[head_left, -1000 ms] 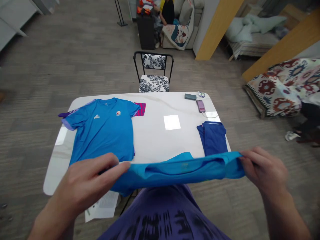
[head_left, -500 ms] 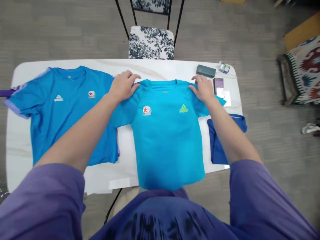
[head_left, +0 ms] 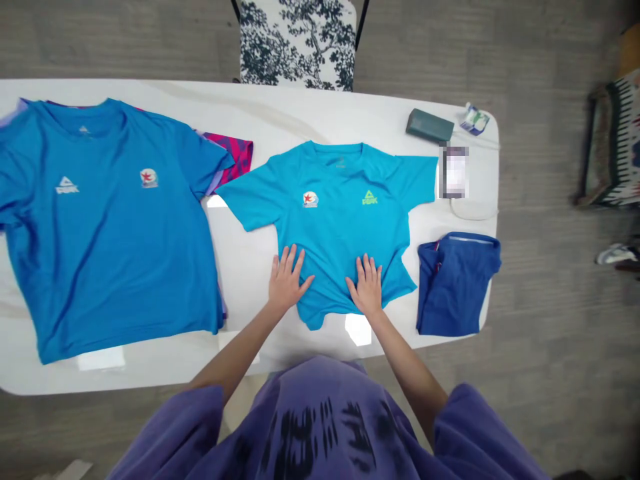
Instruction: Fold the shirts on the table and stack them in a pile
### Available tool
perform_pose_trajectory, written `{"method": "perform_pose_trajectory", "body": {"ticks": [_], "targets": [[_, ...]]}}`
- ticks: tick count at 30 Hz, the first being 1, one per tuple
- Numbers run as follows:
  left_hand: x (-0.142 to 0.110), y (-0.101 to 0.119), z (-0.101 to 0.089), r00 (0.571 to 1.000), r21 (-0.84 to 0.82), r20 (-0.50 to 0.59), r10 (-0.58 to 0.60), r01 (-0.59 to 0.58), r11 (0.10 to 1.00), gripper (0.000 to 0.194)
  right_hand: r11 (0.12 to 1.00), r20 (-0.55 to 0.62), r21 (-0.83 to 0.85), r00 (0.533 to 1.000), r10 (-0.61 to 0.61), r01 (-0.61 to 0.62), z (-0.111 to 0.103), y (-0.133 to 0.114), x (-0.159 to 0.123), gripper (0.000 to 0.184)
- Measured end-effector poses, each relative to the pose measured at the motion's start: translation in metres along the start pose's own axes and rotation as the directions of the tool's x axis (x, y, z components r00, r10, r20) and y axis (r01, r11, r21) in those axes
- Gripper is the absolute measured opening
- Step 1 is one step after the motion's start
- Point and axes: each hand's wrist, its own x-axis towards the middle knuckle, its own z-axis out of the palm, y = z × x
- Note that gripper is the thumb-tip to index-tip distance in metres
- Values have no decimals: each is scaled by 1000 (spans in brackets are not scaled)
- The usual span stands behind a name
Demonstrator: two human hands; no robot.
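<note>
A small turquoise T-shirt (head_left: 340, 207) lies face up on the white table (head_left: 280, 113), its hem bunched toward me. My left hand (head_left: 286, 280) rests flat with fingers spread on the shirt's lower left edge. My right hand (head_left: 367, 285) lies flat, fingers spread, on the lower hem a little to the right. Neither hand grips anything.
A larger blue T-shirt (head_left: 105, 220) is spread at the left over a pink-patterned garment (head_left: 233, 153). Folded dark blue shorts (head_left: 457, 280) lie at the right front. A dark case (head_left: 429, 125), a phone (head_left: 453, 172) and a small packet (head_left: 473, 119) sit back right. A floral chair (head_left: 297, 40) stands behind.
My hands slid from the turquoise shirt's shoulders down to its hem, and the shirt now lies wholly on the table with its bottom edge gathered up. The view has tilted further down.
</note>
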Motion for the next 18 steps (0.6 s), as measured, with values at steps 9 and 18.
{"method": "perform_pose_trajectory", "body": {"ticks": [9, 18], "targets": [[-69, 45, 9, 947, -43, 314, 66, -56, 998, 83, 989, -66, 24, 987, 145, -144, -38, 60, -52, 84], [-160, 1, -1, 904, -49, 423, 59, -42, 998, 97, 983, -133, 47, 974, 184, -179, 18, 61, -178, 93]]}}
